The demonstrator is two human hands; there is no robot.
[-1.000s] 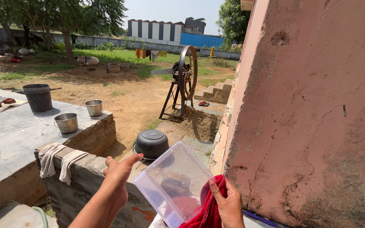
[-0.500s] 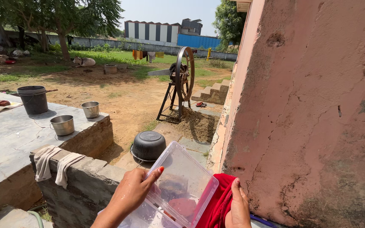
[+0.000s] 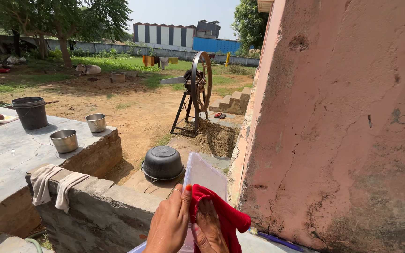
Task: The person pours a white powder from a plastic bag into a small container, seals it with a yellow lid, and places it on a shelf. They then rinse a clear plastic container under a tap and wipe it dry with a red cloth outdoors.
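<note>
Against the pink plaster wall (image 3: 343,117), the left hand (image 3: 169,225) steadies the upright clear plastic box (image 3: 205,175), its long axis rising, while the right hand (image 3: 209,232) presses a red cloth (image 3: 221,215) onto it.

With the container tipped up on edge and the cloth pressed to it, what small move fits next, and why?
Probably a short wipe of the red cloth along the clear plastic container. The left hand braces the container's near side while the right hand presses the cloth against it, and the upper part looks not yet covered by the cloth.

A rural farmyard: dirt ground, a wheeled fodder cutter (image 3: 198,89), metal pails (image 3: 64,140), resting cattle (image 3: 87,69)
</note>
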